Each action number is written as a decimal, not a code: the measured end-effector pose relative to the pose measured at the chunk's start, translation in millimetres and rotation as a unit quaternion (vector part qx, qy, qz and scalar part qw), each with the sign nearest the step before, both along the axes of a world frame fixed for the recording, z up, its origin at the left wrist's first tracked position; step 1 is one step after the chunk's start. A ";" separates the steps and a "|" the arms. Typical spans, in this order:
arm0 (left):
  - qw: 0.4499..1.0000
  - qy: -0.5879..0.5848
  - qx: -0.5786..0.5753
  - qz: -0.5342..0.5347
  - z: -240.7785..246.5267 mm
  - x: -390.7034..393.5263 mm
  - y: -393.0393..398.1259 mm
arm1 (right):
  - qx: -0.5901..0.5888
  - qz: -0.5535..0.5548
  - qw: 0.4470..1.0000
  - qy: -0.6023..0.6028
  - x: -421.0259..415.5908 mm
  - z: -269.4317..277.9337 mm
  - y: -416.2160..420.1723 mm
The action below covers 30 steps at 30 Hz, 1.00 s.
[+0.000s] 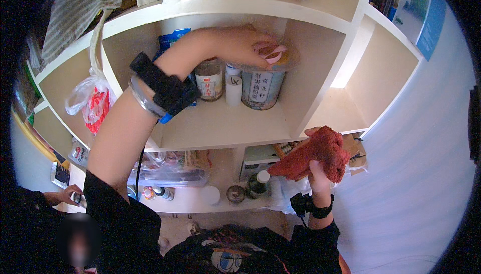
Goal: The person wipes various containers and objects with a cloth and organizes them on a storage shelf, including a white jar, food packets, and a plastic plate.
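My left hand (244, 46) reaches into the middle compartment of a white shelf. Its fingers curl around a pink band (277, 54) on a clear rounded plastic item (291, 57), whose full shape is hidden. Just below it stands a printed canister (262, 88); whether they touch I cannot tell. Beside the canister are a white cylinder (234, 91) with a handwritten mark and a labelled jar (209, 82). A blue package (174, 38) is partly behind my forearm. Lower right, my right hand (319, 176) holds a bunched red cloth (323, 153) in front of the shelf.
A dark bottle with a white cap (258, 185), a small round container (235, 194) and a white round lid (211, 195) stand on the lower shelf. A plastic bag (94, 104) hangs at left. Another person's hand (69, 195) holds a small object, lower left.
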<state>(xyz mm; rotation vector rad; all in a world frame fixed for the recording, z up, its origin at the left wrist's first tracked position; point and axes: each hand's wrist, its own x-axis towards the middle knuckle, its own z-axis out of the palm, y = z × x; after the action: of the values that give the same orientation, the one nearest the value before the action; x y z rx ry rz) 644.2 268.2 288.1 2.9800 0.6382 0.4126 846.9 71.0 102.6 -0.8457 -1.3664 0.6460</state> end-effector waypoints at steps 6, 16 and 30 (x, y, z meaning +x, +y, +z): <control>0.992 0.018 -0.122 -0.010 -4.6 13.9 17.2 | -0.008 -0.017 1.000 0.020 6.2 -7.7 -5.1; 0.994 -0.091 0.063 -0.025 -8.2 14.6 -21.4 | 0.033 -0.012 0.999 0.038 13.0 -3.2 -6.0; 0.962 -0.120 0.238 -0.052 -47.8 1.3 -26.1 | -0.028 0.013 0.999 0.023 7.1 -14.7 1.0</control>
<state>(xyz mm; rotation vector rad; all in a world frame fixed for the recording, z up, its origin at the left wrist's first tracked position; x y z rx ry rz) 645.4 242.1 240.3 3.2944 0.3988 1.0331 854.1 72.0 87.9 -0.8543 -1.3246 0.7217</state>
